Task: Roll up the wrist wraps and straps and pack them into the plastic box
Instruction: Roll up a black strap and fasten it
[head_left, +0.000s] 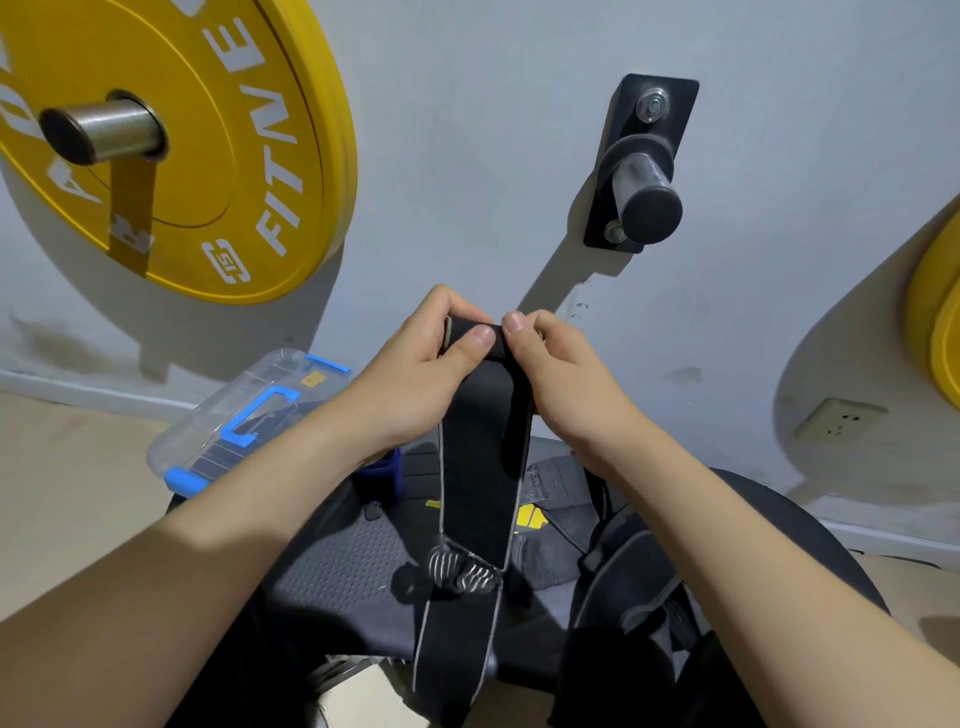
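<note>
Progress, judged from this view: the task is at an early to middle stage. The plastic box (244, 415) sits at your 10 o'clock, on the floor against the wall, with its clear lid and blue handle in place. Dark strips show through the lid; whether they are packed wraps cannot be confirmed. A heap of dark gear (613, 571) lies below your hands at 6 o'clock and is not yet rolled. A small blue wrap (387, 475) lies just beside your left wrist, between the heap and the box; its condition cannot be determined.

The black wrist wrap (480, 467) is the item in hand. Only its top end is turned into a tight roll. The long tail hangs straight down toward 6 o'clock, with a striped loop near the bottom. Most of the rolling is still to be done.

Hand pose: both forearms converge at centre frame. Your left hand (421, 374) closes narrowly on the roll's left end, thumb across the front. Your right hand (561, 374) pinches the right end, fingertips curled over the top.
</note>
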